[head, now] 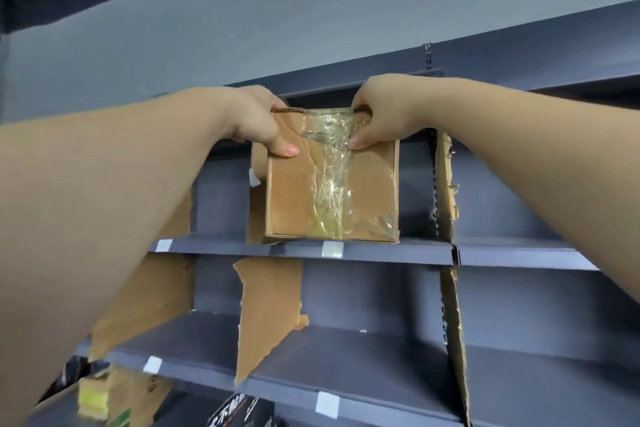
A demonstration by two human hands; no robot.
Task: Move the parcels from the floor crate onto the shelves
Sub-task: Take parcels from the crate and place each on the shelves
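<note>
A brown cardboard parcel (294, 198) with a wide strip of clear tape down its face stands upright on the upper shelf (388, 251), its bottom edge on the shelf's front lip. My left hand (256, 118) grips its top left corner, thumb on the front face. My right hand (377, 114) grips the top right corner, thumb pressed on the tape. The floor crate is out of view.
Torn cardboard dividers (270, 315) split the dark blue shelves into bays; another divider (445, 184) stands right of the parcel. The shelf below (346, 367) has open bays. Boxes and a dark packet (239, 409) lie on the lowest shelf at bottom left.
</note>
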